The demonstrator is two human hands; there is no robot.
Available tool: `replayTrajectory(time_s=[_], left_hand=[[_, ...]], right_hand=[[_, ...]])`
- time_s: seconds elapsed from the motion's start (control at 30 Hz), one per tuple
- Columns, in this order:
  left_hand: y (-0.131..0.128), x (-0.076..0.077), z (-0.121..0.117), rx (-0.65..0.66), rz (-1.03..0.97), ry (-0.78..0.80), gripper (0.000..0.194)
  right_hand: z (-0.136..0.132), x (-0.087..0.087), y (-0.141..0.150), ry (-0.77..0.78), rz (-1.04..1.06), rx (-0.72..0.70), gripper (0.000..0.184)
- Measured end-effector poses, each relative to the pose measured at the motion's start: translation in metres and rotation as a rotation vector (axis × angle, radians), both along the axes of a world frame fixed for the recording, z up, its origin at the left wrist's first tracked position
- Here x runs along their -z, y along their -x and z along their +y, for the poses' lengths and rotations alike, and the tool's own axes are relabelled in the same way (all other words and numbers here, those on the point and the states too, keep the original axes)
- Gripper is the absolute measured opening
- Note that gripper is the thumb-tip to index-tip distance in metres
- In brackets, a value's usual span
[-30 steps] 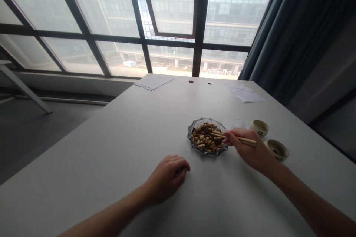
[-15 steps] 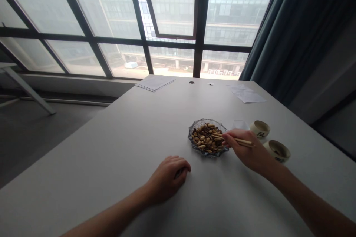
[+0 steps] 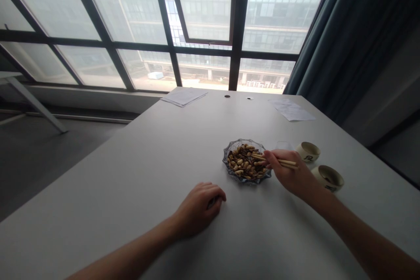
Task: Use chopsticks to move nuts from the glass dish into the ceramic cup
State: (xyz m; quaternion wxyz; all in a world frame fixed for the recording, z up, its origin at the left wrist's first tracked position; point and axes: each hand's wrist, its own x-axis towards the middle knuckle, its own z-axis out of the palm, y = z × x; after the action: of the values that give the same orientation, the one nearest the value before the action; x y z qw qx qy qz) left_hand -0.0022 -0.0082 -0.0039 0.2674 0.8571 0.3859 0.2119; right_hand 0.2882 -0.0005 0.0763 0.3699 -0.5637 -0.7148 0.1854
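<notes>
My right hand (image 3: 290, 174) is shut on a pair of wooden chopsticks (image 3: 278, 162), whose tips reach over a scalloped glass dish (image 3: 233, 171). The dish holds a heap of pale nuts and dark striped seeds (image 3: 244, 162). I cannot tell whether the tips grip anything. My left hand (image 3: 200, 209) rests curled on the white table (image 3: 138, 170), a little in front of the dish and apart from it. Nothing shows in its fingers.
Behind my right hand stand a clear glass (image 3: 284, 145) and a cream cup (image 3: 308, 152). A cream bowl (image 3: 328, 178) with dark residue sits nearby. Papers (image 3: 184, 96) and a loose sheet (image 3: 291, 110) lie at the far edge, before a large window.
The whole scene has drifted slightly right in view. My right hand and chopsticks have shifted a little, staying over the dish. My left hand remains resting.
</notes>
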Motion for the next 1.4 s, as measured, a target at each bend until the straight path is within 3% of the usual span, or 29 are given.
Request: replayTrajectory(time_s=[0.1,0.27,0.43,0.53,0.7,1.1,1.4], left_hand=[[0.000,0.000,0.000,-0.002,0.006,0.003,0.019],[0.000,-0.001,0.000,-0.002,0.013,0.003,0.019],[0.000,-0.001,0.000,0.005,0.013,-0.001,0.020],[-0.001,-0.002,0.000,0.007,0.008,0.001,0.020],[-0.001,-0.003,0.000,0.000,0.009,0.001,0.019],[-0.001,-0.003,0.001,0.014,0.015,-0.013,0.021],[-0.002,-0.002,0.002,0.016,0.016,-0.004,0.021]], right_hand=[[0.000,0.002,-0.003,0.015,0.074,0.018,0.049],[-0.007,-0.011,-0.004,0.037,0.045,-0.111,0.044],[-0.010,-0.018,-0.013,0.018,0.078,-0.021,0.040],[-0.010,-0.018,-0.017,0.018,0.049,-0.048,0.039],[-0.010,-0.015,-0.014,0.024,-0.004,-0.098,0.040],[-0.002,0.001,-0.015,0.004,0.133,-0.110,0.038],[0.001,0.012,-0.014,0.022,0.221,-0.021,0.041]])
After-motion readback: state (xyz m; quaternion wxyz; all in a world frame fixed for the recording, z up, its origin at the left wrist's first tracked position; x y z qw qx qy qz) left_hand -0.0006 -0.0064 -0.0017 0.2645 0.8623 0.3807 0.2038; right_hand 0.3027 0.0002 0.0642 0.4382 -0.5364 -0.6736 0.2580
